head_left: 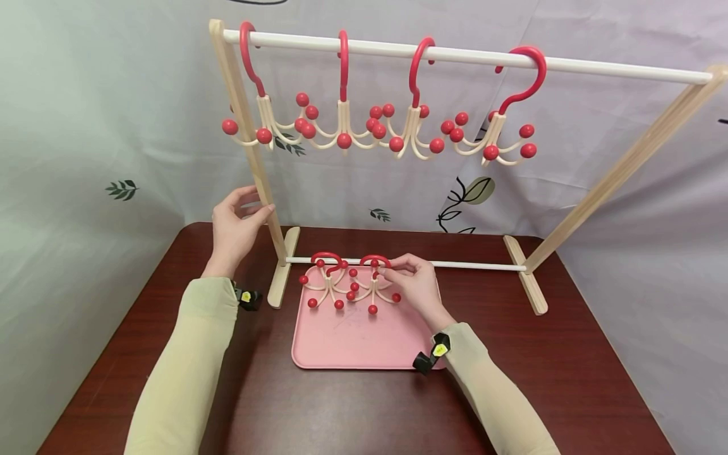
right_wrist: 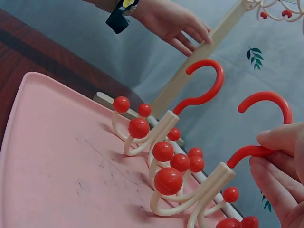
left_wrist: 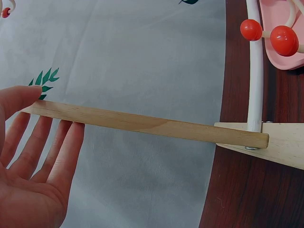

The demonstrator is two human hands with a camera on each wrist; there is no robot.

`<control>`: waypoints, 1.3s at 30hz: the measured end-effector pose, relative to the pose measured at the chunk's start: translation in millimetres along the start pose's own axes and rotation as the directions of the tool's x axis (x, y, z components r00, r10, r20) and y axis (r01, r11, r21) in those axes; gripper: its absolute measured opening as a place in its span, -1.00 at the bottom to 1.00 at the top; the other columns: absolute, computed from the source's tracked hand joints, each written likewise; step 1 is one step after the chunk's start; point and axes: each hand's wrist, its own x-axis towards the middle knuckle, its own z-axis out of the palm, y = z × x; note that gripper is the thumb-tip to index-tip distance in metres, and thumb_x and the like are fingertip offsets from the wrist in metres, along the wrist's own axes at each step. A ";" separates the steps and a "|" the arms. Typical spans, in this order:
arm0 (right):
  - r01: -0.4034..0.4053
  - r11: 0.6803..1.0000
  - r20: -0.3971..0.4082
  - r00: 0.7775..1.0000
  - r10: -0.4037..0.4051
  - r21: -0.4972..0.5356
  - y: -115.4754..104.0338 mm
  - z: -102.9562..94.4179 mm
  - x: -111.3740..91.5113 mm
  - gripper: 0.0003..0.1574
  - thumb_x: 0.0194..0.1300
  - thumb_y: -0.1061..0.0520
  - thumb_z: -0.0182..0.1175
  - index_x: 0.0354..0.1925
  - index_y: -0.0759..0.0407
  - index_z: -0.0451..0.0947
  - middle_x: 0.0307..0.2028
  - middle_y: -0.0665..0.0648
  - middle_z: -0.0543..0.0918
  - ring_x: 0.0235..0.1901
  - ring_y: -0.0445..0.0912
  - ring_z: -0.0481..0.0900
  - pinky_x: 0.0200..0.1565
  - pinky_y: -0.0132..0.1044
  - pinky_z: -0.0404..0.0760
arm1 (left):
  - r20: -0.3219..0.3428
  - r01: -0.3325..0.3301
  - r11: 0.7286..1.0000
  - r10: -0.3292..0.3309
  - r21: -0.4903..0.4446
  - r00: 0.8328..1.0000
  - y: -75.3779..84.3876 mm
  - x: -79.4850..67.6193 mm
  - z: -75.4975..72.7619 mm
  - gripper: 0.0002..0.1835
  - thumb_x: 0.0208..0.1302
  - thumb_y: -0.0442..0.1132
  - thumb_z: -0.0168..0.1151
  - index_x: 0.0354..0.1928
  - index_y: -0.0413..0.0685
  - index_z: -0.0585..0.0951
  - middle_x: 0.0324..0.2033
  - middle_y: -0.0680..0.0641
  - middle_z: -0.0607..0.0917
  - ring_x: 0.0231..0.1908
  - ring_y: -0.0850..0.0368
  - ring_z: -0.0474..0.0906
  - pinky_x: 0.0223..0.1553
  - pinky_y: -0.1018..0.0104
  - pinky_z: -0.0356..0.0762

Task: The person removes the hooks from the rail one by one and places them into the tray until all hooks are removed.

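Observation:
My left hand pinches the left wooden post of a small garment rack, thumb on one side and fingertips on the other. With thumb and fingers, my right hand grips the red hook of a multi-arm hanger with cream arms and red ball tips. This hanger stands at the back of a pink tray. To its left, a matching hanger stands on the same tray, its red hook pointing up. Several balls of the two hangers overlap in the right wrist view.
Several like hangers hang from the rack's white top rail. A white lower bar runs behind the tray between wooden feet. The dark wood table meets a printed cloth backdrop.

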 end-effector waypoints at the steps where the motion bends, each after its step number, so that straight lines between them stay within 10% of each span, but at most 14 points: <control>1: -0.002 1.000 -0.001 1.000 0.002 0.003 0.8 0.0 0.1 -0.76 0.19 0.25 0.50 -0.17 0.30 0.69 -0.24 0.16 0.78 -0.24 -0.03 0.78 -0.17 -0.25 0.75 | 0.001 0.000 1.000 0.000 0.002 1.000 -0.1 -0.2 0.1 -0.52 0.29 -0.23 0.44 0.24 -0.11 0.62 0.06 -0.16 0.69 -0.01 0.02 0.69 -0.19 0.41 0.71; 17: -0.031 1.000 -0.023 0.999 0.031 0.008 3.6 1.7 0.5 -0.77 0.17 0.21 0.52 -0.22 0.24 0.70 -0.25 0.16 0.78 -0.26 -0.04 0.78 -0.06 0.16 0.70 | 0.002 -0.004 1.000 0.004 0.006 1.000 -1.4 0.8 0.2 -0.51 0.31 -0.22 0.43 0.26 -0.11 0.60 0.08 -0.15 0.67 0.01 0.00 0.67 -0.19 0.41 0.71; 39: -0.032 0.998 -0.037 0.999 0.034 0.051 4.8 4.7 -1.3 -0.70 0.17 0.27 0.52 -0.16 0.37 0.68 -0.25 0.19 0.78 -0.31 -0.08 0.78 -0.06 0.19 0.68 | 0.010 0.007 1.000 -0.007 -0.014 1.000 0.6 -0.7 -0.4 -0.51 0.30 -0.25 0.44 0.26 -0.11 0.60 0.08 -0.18 0.67 -0.01 0.02 0.68 -0.22 0.43 0.70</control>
